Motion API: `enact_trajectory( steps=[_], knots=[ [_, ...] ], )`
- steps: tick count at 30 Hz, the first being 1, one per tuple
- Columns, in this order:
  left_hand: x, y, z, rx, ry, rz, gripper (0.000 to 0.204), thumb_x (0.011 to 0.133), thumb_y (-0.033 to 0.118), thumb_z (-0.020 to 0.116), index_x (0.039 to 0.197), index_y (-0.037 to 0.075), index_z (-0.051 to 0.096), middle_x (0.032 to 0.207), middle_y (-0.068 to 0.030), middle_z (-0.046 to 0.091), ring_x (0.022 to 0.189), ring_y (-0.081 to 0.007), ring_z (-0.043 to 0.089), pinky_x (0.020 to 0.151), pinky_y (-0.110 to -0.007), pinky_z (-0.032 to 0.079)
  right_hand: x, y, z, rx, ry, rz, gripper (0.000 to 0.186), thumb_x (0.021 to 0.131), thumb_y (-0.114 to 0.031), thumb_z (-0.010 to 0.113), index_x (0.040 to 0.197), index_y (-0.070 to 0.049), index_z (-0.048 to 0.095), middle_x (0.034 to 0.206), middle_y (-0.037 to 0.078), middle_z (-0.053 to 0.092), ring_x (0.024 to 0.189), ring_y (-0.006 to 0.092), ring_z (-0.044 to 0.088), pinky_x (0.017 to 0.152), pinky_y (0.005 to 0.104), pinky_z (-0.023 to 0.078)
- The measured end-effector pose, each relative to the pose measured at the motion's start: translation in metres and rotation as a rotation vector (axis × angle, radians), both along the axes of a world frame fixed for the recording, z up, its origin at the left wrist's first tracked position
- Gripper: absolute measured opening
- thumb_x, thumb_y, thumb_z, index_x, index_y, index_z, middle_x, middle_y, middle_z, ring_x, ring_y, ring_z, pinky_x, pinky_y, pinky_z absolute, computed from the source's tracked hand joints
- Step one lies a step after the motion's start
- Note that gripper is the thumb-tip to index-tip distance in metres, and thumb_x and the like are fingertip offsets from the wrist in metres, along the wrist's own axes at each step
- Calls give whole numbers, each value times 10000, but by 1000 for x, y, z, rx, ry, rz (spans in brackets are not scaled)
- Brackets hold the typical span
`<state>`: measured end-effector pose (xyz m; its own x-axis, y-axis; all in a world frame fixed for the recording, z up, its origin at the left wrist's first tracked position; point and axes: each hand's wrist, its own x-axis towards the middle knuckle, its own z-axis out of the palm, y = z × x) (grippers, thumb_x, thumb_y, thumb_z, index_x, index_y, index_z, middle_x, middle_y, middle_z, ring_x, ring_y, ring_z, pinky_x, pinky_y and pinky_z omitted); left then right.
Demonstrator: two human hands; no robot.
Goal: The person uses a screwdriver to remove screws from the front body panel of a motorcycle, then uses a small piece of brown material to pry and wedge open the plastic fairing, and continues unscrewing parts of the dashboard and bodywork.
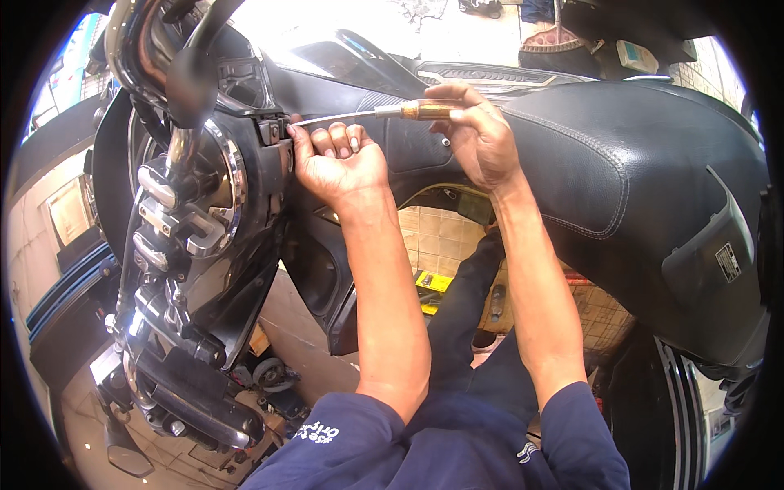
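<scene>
A screwdriver [429, 109] with an amber, translucent handle and a long metal shaft lies almost level over the middle of a black motor scooter. My right hand [483, 143] grips its handle between thumb and fingers. The tip points left, at a small black bracket [270, 131] beside the dashboard. Close to that tip is my left hand [341, 163], its fingers curled and its thumb side up against the bracket. Whatever the left fingertips pinch is too small to make out. The scooter's seat [572, 135], black with a stitched edge, stretches to the right of both hands.
Chrome handlebars [159, 184] with a grip and mirror [129, 449] stand on the left. A loose dark panel [714, 233] rests against the seat's right side. On the tiled floor below lie yellow packages [433, 282]. A broom head [559, 49] stands at the far side.
</scene>
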<state>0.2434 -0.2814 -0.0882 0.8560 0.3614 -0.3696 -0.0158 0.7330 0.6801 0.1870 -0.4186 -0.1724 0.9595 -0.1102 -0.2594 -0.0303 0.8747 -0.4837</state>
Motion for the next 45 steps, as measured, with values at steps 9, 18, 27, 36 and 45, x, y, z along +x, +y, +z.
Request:
enact_trajectory(
  steps=[9, 18, 27, 36, 45],
  knots=[
    [-2, 2, -1, -98, -27, -2, 216, 1044, 283, 522, 1165, 123, 602, 511, 54, 232, 456, -111, 231, 492, -280, 278, 2, -6, -10, 13, -26, 148, 284, 968, -65, 509, 1234, 15, 568, 1110, 125, 652, 952, 190, 632, 774, 298, 460],
    [-2, 5, -1, -165, -42, -22, 218, 1046, 281, 516, 1153, 116, 610, 519, 48, 226, 469, -113, 230, 495, -276, 274, 5, -8, -9, -98, 63, 130, 338, 965, -76, 480, 1280, 31, 538, 1174, 172, 657, 970, 195, 638, 750, 292, 495],
    [0, 6, -1, -170, -47, -36, 242, 1064, 285, 455, 1096, 103, 611, 507, 53, 216, 466, -121, 215, 493, -285, 274, 7, -13, -6, -98, 77, 127, 247, 991, -86, 497, 1205, 23, 557, 1119, 164, 669, 874, 165, 646, 671, 272, 483],
    [1, 6, 1, -264, -75, -49, 221, 1060, 298, 477, 1049, 114, 598, 512, 51, 230, 474, -121, 235, 511, -286, 298, -2, -3, -3, -91, 43, -21, 252, 946, -31, 487, 1167, 28, 592, 979, 174, 693, 810, 213, 656, 724, 329, 514],
    [5, -7, -1, -425, -207, -92, 220, 1040, 213, 443, 989, 101, 626, 546, 39, 280, 526, -118, 278, 542, -277, 299, -18, -15, 40, -83, -14, -132, 193, 929, -49, 519, 1083, 38, 599, 896, 171, 703, 710, 190, 649, 648, 314, 521]
  ],
)
